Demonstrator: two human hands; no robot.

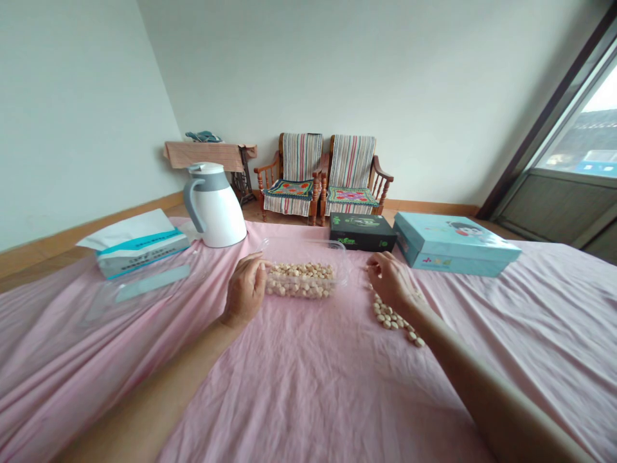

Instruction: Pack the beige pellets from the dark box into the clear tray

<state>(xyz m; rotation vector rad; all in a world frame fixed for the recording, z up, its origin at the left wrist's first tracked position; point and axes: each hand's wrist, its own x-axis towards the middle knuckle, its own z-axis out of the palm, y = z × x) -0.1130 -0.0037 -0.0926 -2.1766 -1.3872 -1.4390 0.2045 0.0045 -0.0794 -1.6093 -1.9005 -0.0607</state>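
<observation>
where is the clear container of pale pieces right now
In the head view, near the middle: the clear container sits on the pink cloth between the left hand, at its left end, and the right hand.

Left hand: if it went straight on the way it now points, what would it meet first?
Probably the clear container, close beside the left hand; whether they touch is unclear.

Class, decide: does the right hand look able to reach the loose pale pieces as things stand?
Probably yes: the right hand is close beside the loose pale pieces on the pink cloth, with nothing visible between.
</observation>
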